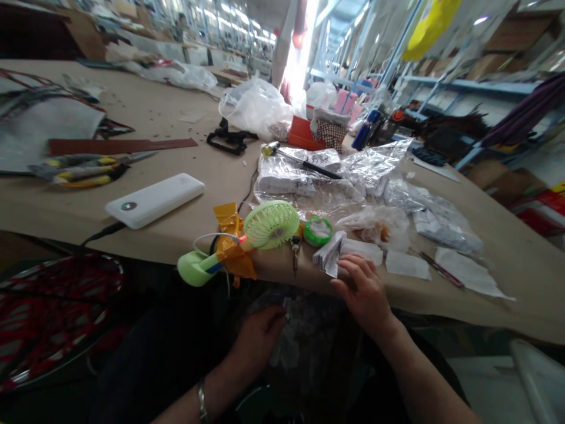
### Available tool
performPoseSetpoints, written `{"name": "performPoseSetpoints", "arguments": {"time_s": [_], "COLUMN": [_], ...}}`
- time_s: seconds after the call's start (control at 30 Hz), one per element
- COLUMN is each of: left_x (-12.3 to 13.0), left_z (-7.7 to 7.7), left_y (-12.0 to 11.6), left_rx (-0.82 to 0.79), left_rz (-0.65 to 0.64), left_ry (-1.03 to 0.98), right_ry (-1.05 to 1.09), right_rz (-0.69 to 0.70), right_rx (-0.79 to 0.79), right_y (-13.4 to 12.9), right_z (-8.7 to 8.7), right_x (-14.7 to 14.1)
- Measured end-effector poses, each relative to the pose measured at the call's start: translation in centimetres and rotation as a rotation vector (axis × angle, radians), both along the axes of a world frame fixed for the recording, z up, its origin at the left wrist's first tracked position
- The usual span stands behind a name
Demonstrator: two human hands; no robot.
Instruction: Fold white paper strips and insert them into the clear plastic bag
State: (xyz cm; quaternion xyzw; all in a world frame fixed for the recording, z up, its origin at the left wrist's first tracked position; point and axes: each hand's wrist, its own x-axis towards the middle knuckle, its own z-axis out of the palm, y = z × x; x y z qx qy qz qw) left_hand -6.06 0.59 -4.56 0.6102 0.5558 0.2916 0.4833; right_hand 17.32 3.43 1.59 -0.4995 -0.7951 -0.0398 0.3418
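Observation:
My right hand (364, 291) rests on the table's front edge, fingers apart, just below a stack of white paper slips (329, 253). My left hand (258, 335) is lower, below the edge, against crumpled translucent plastic (286, 333) in my lap. Whether it grips the plastic is hard to tell. A green mini fan (271, 224) lies near the edge, with its green base (196, 268) and yellow-orange tape (232, 247) to the left. A green tape roll (318, 231) sits between the fan and the slips.
Plastic-wrapped white packets (295, 176) lie behind, under a black-handled tool (304, 164). A white power bank (154, 200) and yellow-handled shears (83, 171) lie left on the tan table (145, 118). A red-and-black mesh object (53, 312) sits low left.

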Motion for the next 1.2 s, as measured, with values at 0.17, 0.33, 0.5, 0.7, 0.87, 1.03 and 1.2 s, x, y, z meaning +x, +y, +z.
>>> {"name": "performPoseSetpoints", "arguments": {"time_s": [0.17, 0.33, 0.5, 0.7, 0.87, 1.03, 1.2], "left_x": [1.0, 3.2, 6.2, 8.0, 7.7, 8.3, 9.0], "left_z": [0.4, 2.2, 5.2, 6.6, 5.7, 4.9, 5.0], "left_y": [-0.4, -0.3, 0.1, 0.3, 0.3, 0.6, 0.4], "left_rx": [-0.067, -0.149, -0.573, -0.692, -0.693, -0.7, -0.715], "left_rz": [-0.014, -0.007, -0.015, 0.061, 0.116, 0.106, 0.161], "left_ry": [-0.061, -0.252, -0.817, -1.093, -0.981, -1.063, -1.088], "right_ry": [-0.116, 0.066, 0.139, 0.047, 0.142, 0.239, 0.203], "right_rz": [0.007, 0.007, 0.09, 0.23, 0.191, 0.254, 0.299], "right_rx": [0.06, 0.088, 0.09, 0.044, -0.018, -0.113, -0.129], "right_y": [-0.8, -0.8, -3.5, -6.3, -4.1, -3.1, -4.6], "right_z": [-1.7, -1.5, -0.9, -0.2, 0.9, 0.0, -1.6], "right_x": [0.1, 0.1, -0.4, -1.1, -0.2, -0.9, -2.0]}}
